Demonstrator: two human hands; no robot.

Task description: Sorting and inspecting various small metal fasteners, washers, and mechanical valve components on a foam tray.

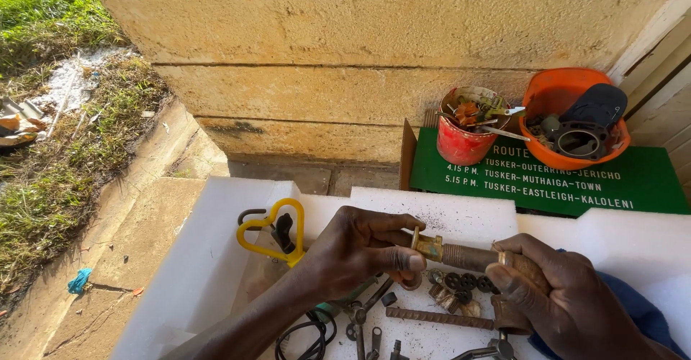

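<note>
Far to my left lies a yellow-handled tool (270, 234) on the white foam board (216, 245). My left hand (360, 248) closes thumb and fingertips around the brass end of a rusty threaded fitting (461, 255). The fitting's long axis runs almost level, left to right, bridging both hands just above the board. My right hand (561, 295) wraps fully around its other end, fingers curled tight. Small washers (464, 282) and a threaded rod (439, 317) lie just beneath. Behind, at right, stand a red tin (461, 140) and an orange bowl (547, 101).
</note>
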